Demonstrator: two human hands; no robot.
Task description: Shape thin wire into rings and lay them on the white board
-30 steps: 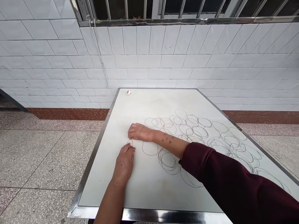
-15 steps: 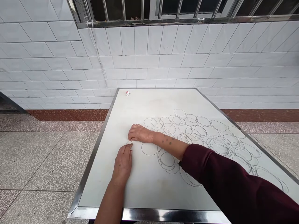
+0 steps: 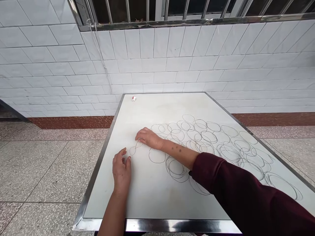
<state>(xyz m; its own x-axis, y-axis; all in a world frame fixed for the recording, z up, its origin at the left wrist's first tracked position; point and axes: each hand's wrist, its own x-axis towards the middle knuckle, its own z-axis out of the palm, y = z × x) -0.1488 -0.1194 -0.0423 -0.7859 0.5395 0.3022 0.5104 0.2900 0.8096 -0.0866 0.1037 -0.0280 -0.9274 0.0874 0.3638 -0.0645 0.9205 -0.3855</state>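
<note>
A thin wire ring [image 3: 133,150], twisted into a figure-eight shape, lies on the white tabletop, and part of it runs under the fingers of my right hand [image 3: 149,138]. Those fingers are bent together over the wire's upper loop, pinching it near the table. To the left of the small loop, my left hand [image 3: 121,168] is held with thumb and fingers apart and nothing in it. More thin, dark wire rings [image 3: 157,162] begin just right of and below my right hand, partly covered by my right forearm.
Several overlapping wire rings [image 3: 230,152] spread over the table's right half. A small red-and-white object [image 3: 134,98] sits at the far left corner. The table [image 3: 177,106] has a metal rim [image 3: 157,226]. Behind it stands a tiled wall [image 3: 159,77] with a barred window.
My left hand has let go of the wire, opened and moved left and slightly down. My right hand stays nearly in place, and the small twisted loop now shows between the hands.
</note>
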